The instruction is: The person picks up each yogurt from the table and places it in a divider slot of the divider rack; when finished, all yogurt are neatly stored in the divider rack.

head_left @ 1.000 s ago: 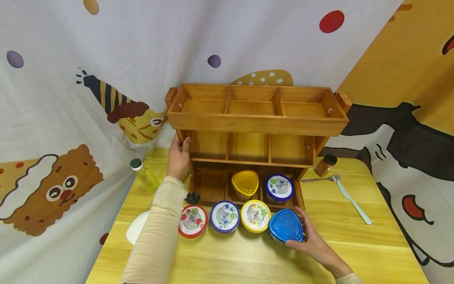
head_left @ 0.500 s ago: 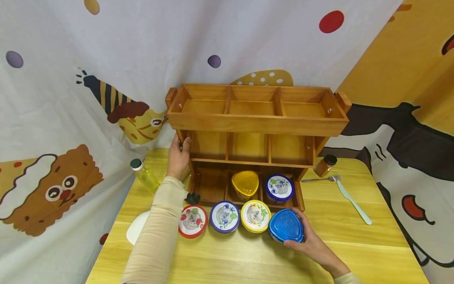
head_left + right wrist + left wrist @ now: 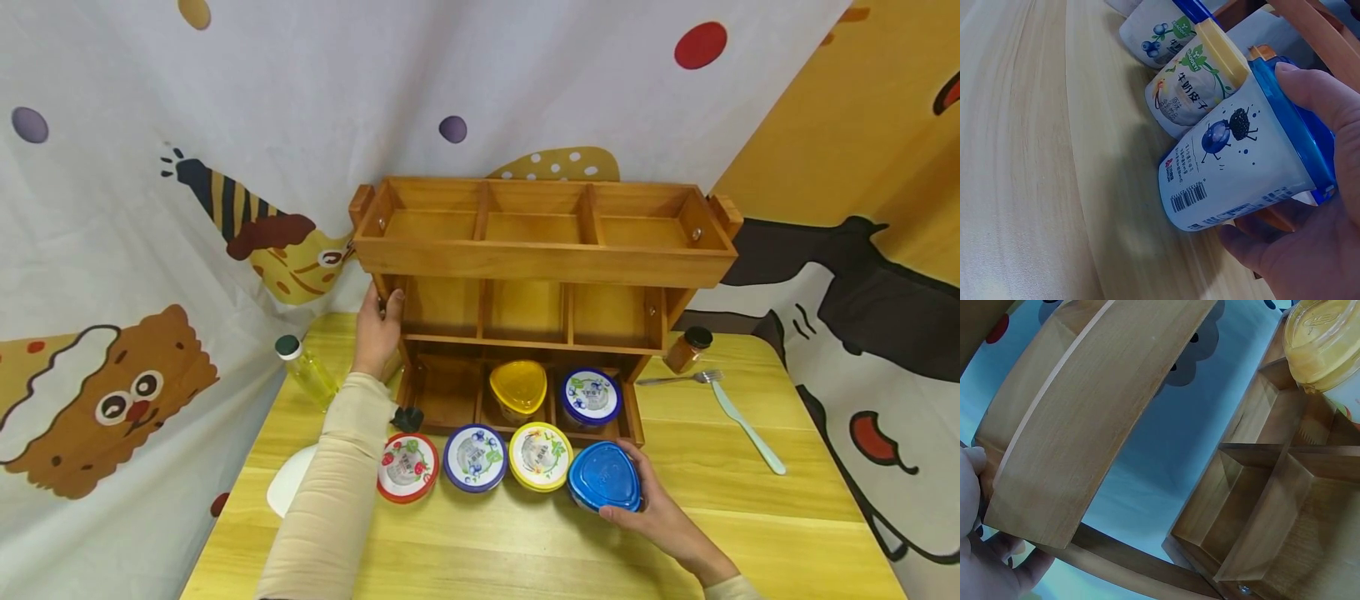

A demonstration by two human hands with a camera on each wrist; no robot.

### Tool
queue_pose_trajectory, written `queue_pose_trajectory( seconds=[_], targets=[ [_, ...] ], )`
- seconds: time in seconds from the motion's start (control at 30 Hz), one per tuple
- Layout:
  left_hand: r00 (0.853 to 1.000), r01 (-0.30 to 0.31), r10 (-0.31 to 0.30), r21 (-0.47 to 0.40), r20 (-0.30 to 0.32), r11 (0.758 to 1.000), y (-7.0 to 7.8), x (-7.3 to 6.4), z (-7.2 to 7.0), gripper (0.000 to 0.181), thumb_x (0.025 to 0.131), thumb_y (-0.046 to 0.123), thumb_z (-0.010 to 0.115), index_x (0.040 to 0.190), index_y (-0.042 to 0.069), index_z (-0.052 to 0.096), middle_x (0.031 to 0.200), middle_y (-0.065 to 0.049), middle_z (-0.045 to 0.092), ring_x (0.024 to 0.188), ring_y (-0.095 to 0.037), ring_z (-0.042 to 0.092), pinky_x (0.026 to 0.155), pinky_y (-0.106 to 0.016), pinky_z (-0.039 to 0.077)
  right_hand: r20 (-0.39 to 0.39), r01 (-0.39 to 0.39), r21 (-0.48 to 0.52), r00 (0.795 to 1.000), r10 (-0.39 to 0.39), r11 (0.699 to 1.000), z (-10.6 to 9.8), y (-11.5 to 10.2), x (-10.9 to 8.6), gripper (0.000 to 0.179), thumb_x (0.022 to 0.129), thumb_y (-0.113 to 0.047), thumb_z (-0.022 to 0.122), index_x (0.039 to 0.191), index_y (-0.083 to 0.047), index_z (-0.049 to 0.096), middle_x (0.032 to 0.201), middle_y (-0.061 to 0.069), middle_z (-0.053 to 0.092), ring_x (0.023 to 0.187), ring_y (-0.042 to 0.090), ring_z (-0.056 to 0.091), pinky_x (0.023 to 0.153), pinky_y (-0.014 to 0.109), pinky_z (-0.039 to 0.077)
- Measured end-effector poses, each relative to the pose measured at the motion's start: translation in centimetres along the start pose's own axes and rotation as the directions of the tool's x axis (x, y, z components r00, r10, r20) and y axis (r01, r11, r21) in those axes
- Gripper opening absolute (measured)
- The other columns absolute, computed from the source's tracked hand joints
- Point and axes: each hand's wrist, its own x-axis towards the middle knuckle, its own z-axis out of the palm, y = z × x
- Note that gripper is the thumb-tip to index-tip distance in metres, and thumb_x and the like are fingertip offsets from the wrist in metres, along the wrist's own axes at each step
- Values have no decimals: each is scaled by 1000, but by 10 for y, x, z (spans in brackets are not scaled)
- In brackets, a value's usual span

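Note:
A tiered wooden storage box stands at the middle of the table, its trays stepped out. My left hand grips the left end of its middle tray, thumb in front; the left wrist view shows fingers reaching round beneath. In my right hand is a yogurt cup with a blue lid, upright on the table, thumb at the lid's near edge. The right wrist view shows its white printed side. Beside it stand a yellow-lidded cup, a purple-rimmed cup and a red-rimmed cup.
The bottom tray holds a yellow-lidded tub and a blue-rimmed cup. A green-capped bottle stands left, above a white plate. To the right are a black-capped jar, a fork and a mint-green knife.
The fingers of my right hand have drawn in slightly around the blue-lidded yogurt cup. My left hand and the storage box keep their places.

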Motion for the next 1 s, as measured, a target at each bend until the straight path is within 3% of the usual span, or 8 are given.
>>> queue_pose_trajectory(
  seconds=[0.53,1.0],
  targets=[
    [1000,-7,7,2,-17,1000,0,0,0,43,105,29,45,143,8,43,138,-22,54,124,-36,54,103,-50,44,-38,35,-21,999,-36,999,2,1,-1,93,82,-13,79,153,-17,19,154,24,25,138,51,30,103,62,37],
    [1000,15,-15,-15,-9,1000,1,-1,0,42,105,31,46,144,14,43,139,-19,54,125,-34,54,103,-51,45,-64,-8,-49,998,4,999,-2,-11,-11,91,84,-17,78,153,-16,18,154,26,26,139,52,27,106,69,30]
  ],
)
